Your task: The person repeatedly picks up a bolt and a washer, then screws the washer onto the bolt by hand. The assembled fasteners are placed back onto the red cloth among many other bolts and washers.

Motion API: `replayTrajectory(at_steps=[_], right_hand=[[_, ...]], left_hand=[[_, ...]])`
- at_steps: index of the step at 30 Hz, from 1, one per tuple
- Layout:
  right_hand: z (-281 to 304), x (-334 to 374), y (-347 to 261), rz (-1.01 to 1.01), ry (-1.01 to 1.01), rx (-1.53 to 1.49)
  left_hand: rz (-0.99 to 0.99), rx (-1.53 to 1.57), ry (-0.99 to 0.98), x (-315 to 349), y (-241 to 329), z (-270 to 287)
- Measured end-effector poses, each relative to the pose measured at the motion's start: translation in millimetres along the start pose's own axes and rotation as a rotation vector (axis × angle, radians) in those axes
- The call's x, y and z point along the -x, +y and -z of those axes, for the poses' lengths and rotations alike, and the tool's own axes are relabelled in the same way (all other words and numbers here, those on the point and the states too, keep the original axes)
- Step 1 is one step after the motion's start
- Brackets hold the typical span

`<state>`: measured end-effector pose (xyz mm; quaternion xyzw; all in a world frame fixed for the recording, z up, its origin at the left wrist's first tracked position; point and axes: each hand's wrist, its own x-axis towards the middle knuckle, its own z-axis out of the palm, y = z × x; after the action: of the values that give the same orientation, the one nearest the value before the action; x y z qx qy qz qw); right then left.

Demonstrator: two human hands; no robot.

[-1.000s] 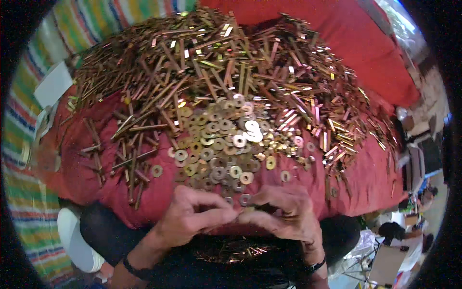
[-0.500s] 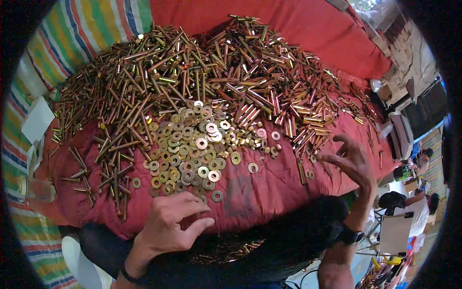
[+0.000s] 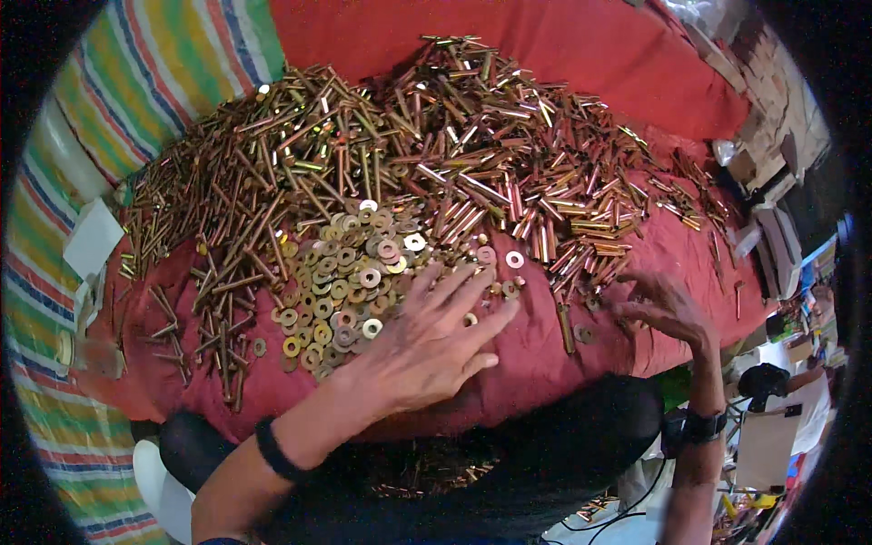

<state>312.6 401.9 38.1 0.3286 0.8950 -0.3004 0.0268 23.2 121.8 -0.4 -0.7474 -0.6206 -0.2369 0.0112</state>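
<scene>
My left hand [image 3: 431, 341] reaches across the near edge of the washer pile, fingers spread and pointing up toward the small nuts, which it largely covers. Whether a fingertip touches a nut or washer cannot be made out. Flat metal washers [image 3: 341, 295] lie heaped to the left of that hand. At the right, my right hand [image 3: 668, 309] hovers by the metal sleeves [image 3: 554, 236], its fingers apart, slightly bent and a little blurred, with nothing visible in them. A lone sleeve [image 3: 565, 329] and a washer [image 3: 582, 333] rest on the red cloth just left of it.
Long brassy bolts [image 3: 263, 173] form a big heap at the back left, meeting the sleeve pile. Red cloth [image 3: 509, 381] lies under everything; striped sheeting [image 3: 54, 300] borders the left. A white box [image 3: 93, 238] stands there. Another person [image 3: 799, 400] is at far right.
My left hand has swung up and right from the near edge, its curled fingers now spread over the nuts. My right hand has shifted slightly, its fingers less raised. The view has moved a little.
</scene>
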Motion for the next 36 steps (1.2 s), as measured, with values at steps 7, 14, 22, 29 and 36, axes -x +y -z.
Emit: replayTrajectory(at_steps=[7,14,22,29,36], right_hand=[[1.4,20.4,8.2,-0.202,0.107,0.028],[-39.9,15.6,13.5,0.045,0.195,0.035],[-39.5,-18.1,7.5,0.409,0.219,-0.023],[-49.6,-67.2,-41.4,0.581,0.030,-0.101],[-6.5,-71.9,-39.7,0.315,0.117,-0.027]], left_hand=[[-0.112,-0.044,-0.005,-59.2,-24.5,-53.0],[-0.157,-0.086,0.027,-64.1,-31.8,-47.4],[-0.086,-0.020,0.073,-35.4,-33.6,-22.1],[-0.030,0.024,0.011,-11.2,-29.2,-10.2],[-0.032,-0.048,0.047,-10.8,-17.8,-5.1]])
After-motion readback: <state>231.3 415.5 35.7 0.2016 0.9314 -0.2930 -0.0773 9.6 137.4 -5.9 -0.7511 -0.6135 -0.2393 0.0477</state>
